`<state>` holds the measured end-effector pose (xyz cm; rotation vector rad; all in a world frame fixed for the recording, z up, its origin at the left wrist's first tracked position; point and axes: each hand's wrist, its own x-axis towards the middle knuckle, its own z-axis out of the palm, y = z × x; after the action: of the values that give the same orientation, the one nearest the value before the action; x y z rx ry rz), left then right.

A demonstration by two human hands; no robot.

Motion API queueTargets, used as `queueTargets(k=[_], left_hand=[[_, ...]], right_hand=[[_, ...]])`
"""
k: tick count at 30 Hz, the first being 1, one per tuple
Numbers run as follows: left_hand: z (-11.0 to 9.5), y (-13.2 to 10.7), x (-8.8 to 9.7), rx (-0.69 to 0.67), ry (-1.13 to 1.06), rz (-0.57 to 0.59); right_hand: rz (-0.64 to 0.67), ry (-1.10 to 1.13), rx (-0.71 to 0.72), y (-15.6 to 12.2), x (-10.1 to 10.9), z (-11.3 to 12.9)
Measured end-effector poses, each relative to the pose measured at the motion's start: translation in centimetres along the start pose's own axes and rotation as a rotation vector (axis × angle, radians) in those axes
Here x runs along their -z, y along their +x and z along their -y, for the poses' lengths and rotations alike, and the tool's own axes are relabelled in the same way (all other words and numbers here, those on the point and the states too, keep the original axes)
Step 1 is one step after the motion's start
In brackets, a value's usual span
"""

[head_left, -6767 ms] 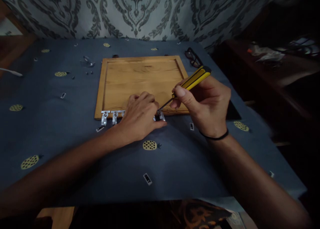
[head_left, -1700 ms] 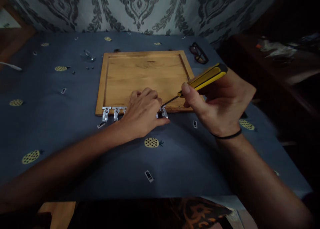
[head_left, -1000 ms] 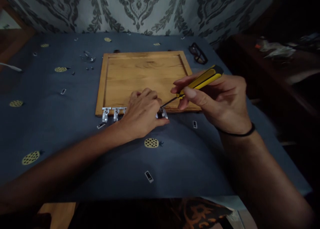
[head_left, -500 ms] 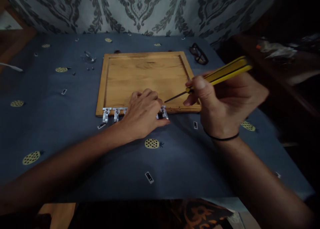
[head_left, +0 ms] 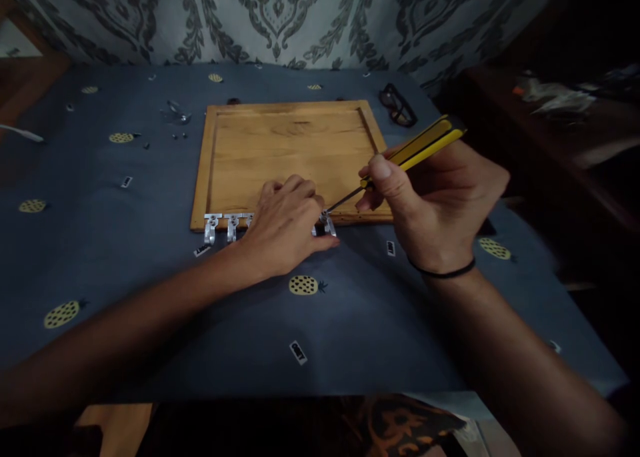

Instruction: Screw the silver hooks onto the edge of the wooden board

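A framed wooden board [head_left: 290,154] lies flat on a blue cloth with pineapple prints [head_left: 150,270]. A metal strip of hooks [head_left: 220,224] runs along the board's near edge. My left hand [head_left: 285,227] lies palm down over the middle of that strip, fingers curled on it. In my right hand [head_left: 435,200] is a yellow and black screwdriver [head_left: 415,149], gripped by the handle. Its thin shaft slants down to the left, and the tip touches the strip's right end by the last hook [head_left: 327,224], just beside my left fingers.
Black glasses [head_left: 397,107] lie on the cloth past the board's right corner. Small screws and metal bits [head_left: 177,114] are scattered at the back left. A patterned wall stands behind the table. A dark wooden shelf with clutter [head_left: 555,100] sits to the right.
Half a second ago my right hand had lifted the screwdriver back off the strip. The tip is down at the strip's right end again. My left hand has stayed put.
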<state>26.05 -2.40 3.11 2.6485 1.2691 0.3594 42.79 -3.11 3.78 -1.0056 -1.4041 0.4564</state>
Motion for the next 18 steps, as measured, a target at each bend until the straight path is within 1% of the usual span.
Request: queueTargets(k=[12,14,18], left_hand=[[0.0,-0.1,-0.1,-0.004,0.006,-0.008],[0.0,-0.1,-0.1,-0.001,0.008,0.001],[-0.1,-0.1,0.1,0.007,0.013,0.021]], right_hand=[[0.061,-0.012,-0.031,-0.1,0.2,-0.2],[0.104,-0.009,-0.046,0.2,0.4,-0.1],[0.241,0.021,-0.055,0.9,1.2,0.1]])
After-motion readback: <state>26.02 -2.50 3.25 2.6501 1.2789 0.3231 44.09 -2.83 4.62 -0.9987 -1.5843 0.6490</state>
